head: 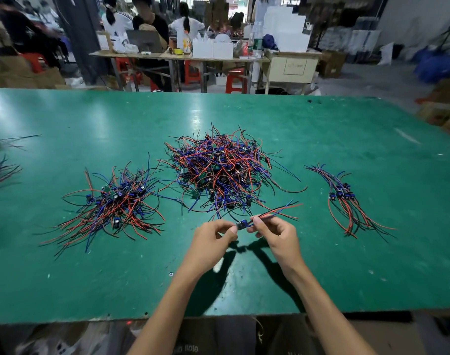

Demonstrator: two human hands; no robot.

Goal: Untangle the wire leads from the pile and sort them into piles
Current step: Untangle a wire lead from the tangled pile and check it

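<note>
Green worktable (321, 129), seen from above. At left, a loose heap (114, 203) of red, blue and black wire leads with small circuit boards. In the centre, the large tangled pile (218, 167), mostly unsorted. Just in front, left hand (211, 239) and right hand (275, 234) close together, each pinching one lead assembly (242, 224), wires trailing right. At right, a small neat sorted bundle (347, 198). Judged early: most sorting left.

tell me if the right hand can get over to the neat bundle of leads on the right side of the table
Probably yes. The bundle lies in the open on the green table, with bare surface between it and the right hand. That hand does pinch a lead with the left hand.
</note>
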